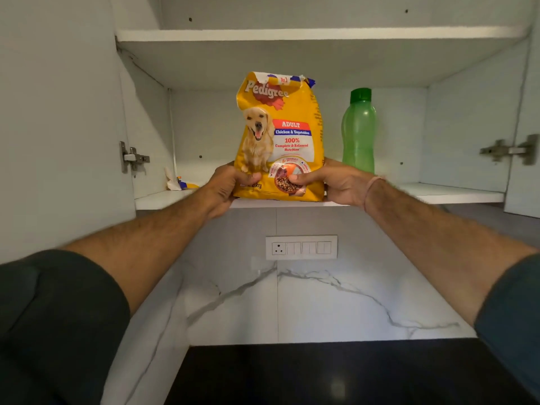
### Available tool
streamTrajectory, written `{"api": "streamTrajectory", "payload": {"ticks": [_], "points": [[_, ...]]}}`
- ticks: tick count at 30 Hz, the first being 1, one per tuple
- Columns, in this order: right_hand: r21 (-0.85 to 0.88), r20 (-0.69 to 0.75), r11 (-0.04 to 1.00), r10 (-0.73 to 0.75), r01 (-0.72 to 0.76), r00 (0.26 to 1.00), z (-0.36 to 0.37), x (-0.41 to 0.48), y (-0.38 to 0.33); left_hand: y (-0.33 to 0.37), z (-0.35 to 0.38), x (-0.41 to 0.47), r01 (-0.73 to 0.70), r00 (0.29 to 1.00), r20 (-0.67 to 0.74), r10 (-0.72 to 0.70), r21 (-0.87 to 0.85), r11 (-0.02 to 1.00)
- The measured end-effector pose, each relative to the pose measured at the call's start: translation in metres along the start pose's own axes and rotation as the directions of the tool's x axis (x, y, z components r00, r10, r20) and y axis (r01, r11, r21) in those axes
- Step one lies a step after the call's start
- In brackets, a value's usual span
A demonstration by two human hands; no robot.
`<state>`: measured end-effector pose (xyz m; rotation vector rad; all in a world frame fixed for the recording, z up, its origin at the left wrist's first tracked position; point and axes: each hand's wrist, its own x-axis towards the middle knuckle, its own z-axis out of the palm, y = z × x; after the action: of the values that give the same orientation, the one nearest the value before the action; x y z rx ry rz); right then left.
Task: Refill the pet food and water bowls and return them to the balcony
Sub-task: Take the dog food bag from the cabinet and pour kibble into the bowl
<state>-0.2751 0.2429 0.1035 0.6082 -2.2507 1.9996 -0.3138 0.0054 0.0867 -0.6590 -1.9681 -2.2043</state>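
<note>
Both the left hand point(226, 187) and the right hand point(336, 182) grip the dog food bag point(280, 135) at the shelf point(438, 192) edge beside the green bottle point(358, 133); no bowls in sight, so refilling looks barely begun.

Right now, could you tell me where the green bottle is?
In the head view, the bottle stands upright on the lower shelf, right of the food bag.

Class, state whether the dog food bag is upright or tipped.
Upright: the dog food bag has its torn top uppermost, base level at the shelf edge.
</note>
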Motion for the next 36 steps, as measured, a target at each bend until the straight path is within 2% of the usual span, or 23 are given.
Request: {"api": "streamTrajectory", "payload": {"ticks": [7,10,14,17,19,22,26,28,31,36], "points": [[-0.007,-0.106,1.000,0.017,-0.018,0.994,0.029,-0.058,-0.005,-0.007,0.019,-0.054,-0.064,0.986,-0.162,0.038,-0.162,0.985],[0.029,-0.136,1.000,-0.005,0.009,0.991,0.039,-0.082,0.003,-0.014,0.030,-0.081,-0.120,0.959,-0.276,0.061,-0.204,0.972],[0.144,-0.203,0.989,0.003,0.026,0.979,0.056,-0.113,0.024,-0.037,0.044,-0.116,-0.166,0.915,-0.404,0.004,-0.366,0.916],[0.179,-0.248,0.982,-0.019,0.065,0.969,0.071,-0.133,0.053,-0.060,0.062,-0.150,-0.195,0.875,-0.476,-0.091,-0.518,0.833],[0.197,-0.268,0.978,-0.018,0.073,0.963,0.081,-0.150,0.076,-0.078,0.076,-0.176,-0.170,0.878,-0.454,-0.153,-0.594,0.787],[0.145,-0.312,0.989,0.017,0.030,0.950,0.100,-0.182,0.105,-0.112,0.095,-0.209,-0.044,0.899,-0.346,-0.267,-0.679,0.733],[0.018,-0.386,1.000,0.010,-0.003,0.922,0.121,-0.222,0.156,-0.141,0.117,-0.252,0.031,0.899,-0.305,-0.314,-0.671,0.741],[-0.055,-0.379,0.998,-0.003,-0.019,0.925,0.129,-0.240,0.177,-0.157,0.116,-0.268,0.060,0.904,-0.263,-0.338,-0.704,0.707],[-0.108,-0.286,0.991,0.041,-0.075,0.957,0.135,-0.256,0.202,-0.179,0.106,-0.283,0.092,0.894,-0.227,-0.388,-0.753,0.652],[0.110,-0.023,0.982,0.157,-0.154,0.987,0.120,-0.262,0.219,-0.201,0.078,-0.290,0.129,0.854,-0.250,-0.456,-0.747,0.652]]}}
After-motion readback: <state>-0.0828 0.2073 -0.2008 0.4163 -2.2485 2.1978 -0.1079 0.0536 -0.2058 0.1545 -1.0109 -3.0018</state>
